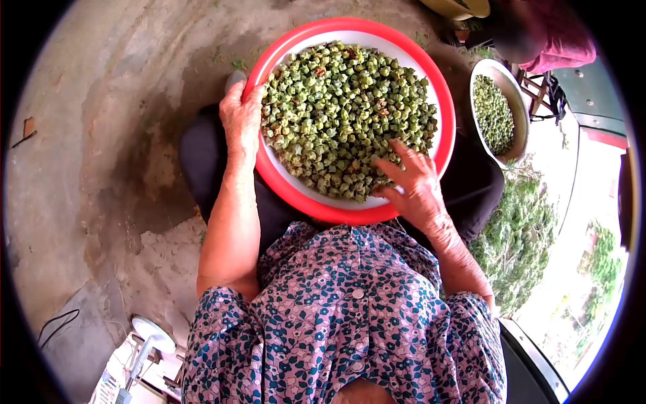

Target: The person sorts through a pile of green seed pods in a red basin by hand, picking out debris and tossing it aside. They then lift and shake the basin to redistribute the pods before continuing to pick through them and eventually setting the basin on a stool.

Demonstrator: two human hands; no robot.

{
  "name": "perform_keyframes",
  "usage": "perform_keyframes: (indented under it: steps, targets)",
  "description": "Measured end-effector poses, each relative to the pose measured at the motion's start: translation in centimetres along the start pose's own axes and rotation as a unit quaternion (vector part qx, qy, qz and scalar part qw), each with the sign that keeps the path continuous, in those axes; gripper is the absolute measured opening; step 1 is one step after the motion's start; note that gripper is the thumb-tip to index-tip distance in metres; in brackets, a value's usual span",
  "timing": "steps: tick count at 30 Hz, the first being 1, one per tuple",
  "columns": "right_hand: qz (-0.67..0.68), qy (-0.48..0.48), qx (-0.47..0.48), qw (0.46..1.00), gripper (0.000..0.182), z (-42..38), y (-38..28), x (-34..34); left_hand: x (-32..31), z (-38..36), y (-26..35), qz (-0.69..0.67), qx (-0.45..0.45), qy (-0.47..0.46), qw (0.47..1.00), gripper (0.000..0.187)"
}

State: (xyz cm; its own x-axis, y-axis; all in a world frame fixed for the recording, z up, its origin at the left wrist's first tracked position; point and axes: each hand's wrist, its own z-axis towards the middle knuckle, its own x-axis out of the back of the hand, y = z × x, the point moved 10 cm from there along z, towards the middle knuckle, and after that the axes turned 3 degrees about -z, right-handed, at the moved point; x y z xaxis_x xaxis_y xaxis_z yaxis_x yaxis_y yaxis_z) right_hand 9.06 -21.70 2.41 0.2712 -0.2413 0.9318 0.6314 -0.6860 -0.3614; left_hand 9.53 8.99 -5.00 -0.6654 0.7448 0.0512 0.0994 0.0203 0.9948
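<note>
A wide basin with a red rim (445, 101) and white inside rests on my lap. A thick layer of small green, star-shaped pods (343, 114) fills it, with a few brown bits among them. My left hand (240, 121) grips the rim on the left side, thumb towards the inside and the other fingers partly hidden by the edge. Over the lower right of the pods is my right hand (415, 185), its fingers spread and touching the surface. I cannot make out anything held in it.
At right stands a metal basin (519, 138) with more green pods (493, 111). Below it lies leafy greenery (515, 229). Another person's pink clothing (565, 40) shows at upper right, near a yellowish container (457, 8). A white fan (153, 334) stands at lower left on the concrete floor (101, 168).
</note>
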Motion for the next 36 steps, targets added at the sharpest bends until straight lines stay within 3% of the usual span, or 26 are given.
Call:
perform_keyframes:
  steps: [5, 6, 9, 13, 15, 18, 22, 23, 25, 27, 29, 36]
  targets:
    - [0.078, 0.176, -0.052, 0.98, 0.036, 4.6, 3.8, 2.9, 0.0, -0.1, 0.1, -0.002, 0.004, 0.004, 1.0, 0.031]
    - [0.008, 0.194, -0.039, 0.98, 0.035, 5.9, 3.9, 2.5, 0.0, -0.1, 0.0, -0.009, 0.005, 0.003, 1.0, 0.029]
    - [-0.144, 0.184, -0.064, 0.97, 0.043, 8.2, 2.7, -0.1, -0.2, -0.4, 0.5, -0.013, 0.004, 0.004, 1.0, 0.028]
    - [-0.037, 0.086, -0.081, 0.992, 0.045, 7.5, -0.1, -2.7, 0.1, -0.4, 0.9, 0.055, 0.002, 0.027, 0.998, 0.028]
    - [-0.044, 0.106, -0.053, 0.992, 0.046, 6.1, -2.6, -2.7, 0.0, -0.8, 1.1, 0.091, 0.013, 0.033, 0.995, 0.031]
    - [0.007, 0.043, -0.021, 0.999, 0.042, 5.0, -4.2, -3.9, -1.7, -2.7, 6.4, 0.367, -0.253, 0.069, 0.893, 0.036]
    - [0.12, 0.035, 0.02, 0.992, 0.031, 4.1, -4.6, -3.1, -6.2, -6.2, 7.8, 0.414, -0.368, -0.054, 0.831, 0.032]
    - [0.171, 0.034, 0.037, 0.984, 0.029, 4.0, -4.3, -3.0, -7.0, -6.5, 7.3, 0.391, -0.355, -0.104, 0.842, 0.029]
    - [0.139, 0.127, 0.036, 0.981, 0.03, 4.7, -2.8, -0.8, -7.8, -7.5, 6.8, 0.388, -0.367, -0.128, 0.835, 0.027]
    - [0.196, 0.123, -0.081, 0.97, 0.023, 5.9, 0.9, -0.9, -8.0, -7.9, 6.7, 0.395, -0.372, -0.13, 0.829, 0.027]
    - [0.15, 0.144, -0.108, 0.972, 0.018, 7.1, 3.3, -0.7, -7.9, -7.8, 6.5, 0.391, -0.374, -0.129, 0.831, 0.028]
    - [0.043, 0.181, -0.088, 0.978, 0.022, 10.4, 3.0, -1.3, -7.7, -7.5, 6.4, 0.383, -0.348, -0.129, 0.846, 0.027]
